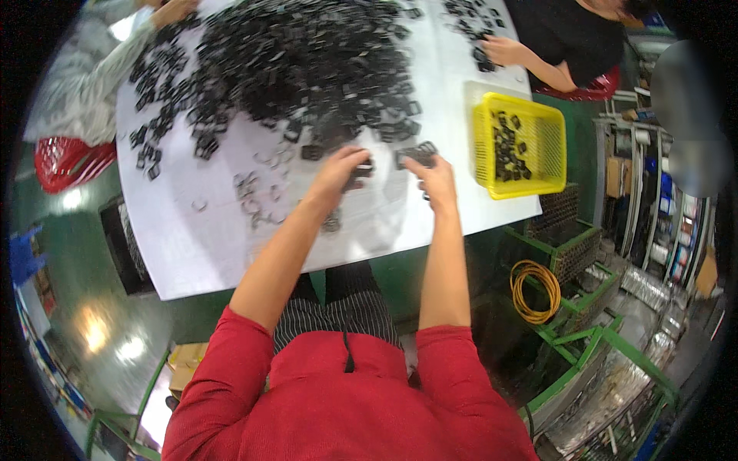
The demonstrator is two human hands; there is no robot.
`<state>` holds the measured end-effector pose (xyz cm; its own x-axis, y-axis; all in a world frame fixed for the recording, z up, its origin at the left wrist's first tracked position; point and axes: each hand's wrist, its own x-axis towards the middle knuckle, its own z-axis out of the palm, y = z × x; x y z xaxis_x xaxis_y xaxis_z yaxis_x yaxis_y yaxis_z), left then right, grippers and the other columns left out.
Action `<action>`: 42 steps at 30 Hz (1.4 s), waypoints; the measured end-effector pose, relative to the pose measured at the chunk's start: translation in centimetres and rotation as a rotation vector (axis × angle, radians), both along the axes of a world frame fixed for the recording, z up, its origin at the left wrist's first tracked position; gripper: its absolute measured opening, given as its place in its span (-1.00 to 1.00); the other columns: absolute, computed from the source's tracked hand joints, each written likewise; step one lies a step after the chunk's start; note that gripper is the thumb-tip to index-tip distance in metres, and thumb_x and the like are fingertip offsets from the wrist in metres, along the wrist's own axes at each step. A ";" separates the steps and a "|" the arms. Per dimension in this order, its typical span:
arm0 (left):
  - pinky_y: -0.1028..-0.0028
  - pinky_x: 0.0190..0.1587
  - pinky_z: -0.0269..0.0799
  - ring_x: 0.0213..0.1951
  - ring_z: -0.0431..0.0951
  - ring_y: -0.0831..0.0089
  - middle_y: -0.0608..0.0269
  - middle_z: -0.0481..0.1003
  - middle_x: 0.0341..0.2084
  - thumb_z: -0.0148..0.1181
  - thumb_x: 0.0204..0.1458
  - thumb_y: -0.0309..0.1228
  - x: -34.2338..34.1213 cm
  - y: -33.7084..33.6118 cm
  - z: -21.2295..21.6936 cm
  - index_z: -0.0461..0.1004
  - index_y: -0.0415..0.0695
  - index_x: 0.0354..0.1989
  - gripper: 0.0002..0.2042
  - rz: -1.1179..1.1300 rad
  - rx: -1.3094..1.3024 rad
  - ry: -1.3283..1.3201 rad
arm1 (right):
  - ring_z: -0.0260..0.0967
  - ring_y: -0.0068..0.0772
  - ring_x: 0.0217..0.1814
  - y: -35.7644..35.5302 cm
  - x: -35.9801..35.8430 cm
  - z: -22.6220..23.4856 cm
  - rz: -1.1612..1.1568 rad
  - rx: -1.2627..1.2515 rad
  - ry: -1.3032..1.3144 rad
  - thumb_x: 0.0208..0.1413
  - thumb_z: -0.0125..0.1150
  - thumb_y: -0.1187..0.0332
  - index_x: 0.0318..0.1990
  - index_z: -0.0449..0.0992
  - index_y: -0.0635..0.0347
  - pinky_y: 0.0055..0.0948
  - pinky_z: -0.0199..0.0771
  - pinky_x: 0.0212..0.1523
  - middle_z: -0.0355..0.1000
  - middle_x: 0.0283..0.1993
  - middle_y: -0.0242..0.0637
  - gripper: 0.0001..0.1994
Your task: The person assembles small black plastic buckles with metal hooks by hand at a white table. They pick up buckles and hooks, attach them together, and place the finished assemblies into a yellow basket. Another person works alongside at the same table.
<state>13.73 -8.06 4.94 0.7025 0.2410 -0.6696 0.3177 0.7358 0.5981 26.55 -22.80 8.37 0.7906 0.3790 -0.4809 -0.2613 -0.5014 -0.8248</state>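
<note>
A large heap of small black frame-like parts (307, 61) covers the far half of the white table (200, 246). At the heap's near edge my left hand (338, 178) has its fingers closed round one or more of these black parts, mostly hidden by the fingers. My right hand (435, 180), a little to the right, grips a few of them between thumb and fingers. Thin curved scraps (254, 200) lie loose on the table left of my left hand. A yellow basket (482, 150) with several black parts inside stands to the right of my right hand.
A person in black (569, 42) reaches onto the table at the far right; another person's grey sleeve (84, 92) is at the far left. Red chairs (73, 165) stand beside the table. Green metal frames (569, 346) with a coiled orange hose (536, 292) are at the right.
</note>
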 end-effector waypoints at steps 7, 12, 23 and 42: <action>0.35 -0.06 0.36 0.00 0.36 0.28 0.06 0.31 0.01 0.17 -0.03 -0.16 18.9 -12.3 4.4 0.17 -0.24 0.12 -0.40 -0.231 0.138 -0.171 | 0.43 -0.41 -0.31 -12.2 14.8 1.2 -0.175 -0.123 -0.454 -0.22 0.40 0.32 -0.26 0.51 0.33 -0.46 0.38 -0.21 0.51 -0.30 -0.20 -0.65; 0.17 0.21 0.04 0.21 0.09 -0.02 -0.04 0.17 0.12 0.14 -0.05 -0.34 15.6 -12.0 2.8 0.17 -0.15 0.15 -0.46 -0.152 1.204 -0.352 | 0.11 0.03 0.16 -13.3 18.2 0.3 0.005 -0.513 -0.803 -0.18 0.35 0.19 0.10 0.23 0.40 -0.18 0.07 0.19 0.21 0.11 0.08 -0.30; -0.08 0.26 -0.59 0.35 -0.20 0.34 0.42 -0.07 0.31 0.01 0.01 -0.09 -10.5 -7.8 -9.0 0.03 0.30 0.27 -0.41 -0.882 1.846 -0.064 | 0.13 -0.01 0.16 1.5 -0.5 -5.7 0.319 0.005 -1.138 0.00 0.11 0.40 0.00 0.29 0.23 -0.11 0.09 0.16 0.26 0.02 -0.11 -0.63; 0.29 0.03 0.22 0.04 0.27 0.28 0.21 0.24 0.09 0.02 0.00 -0.41 2.1 -9.5 -7.1 0.23 -0.14 0.14 -0.54 -0.614 1.781 -0.270 | 0.27 -0.10 -0.09 -7.3 7.0 -9.3 0.026 -0.410 -0.730 0.01 0.04 0.54 0.01 0.33 0.21 -0.26 0.28 -0.04 0.24 -0.07 -0.07 -0.65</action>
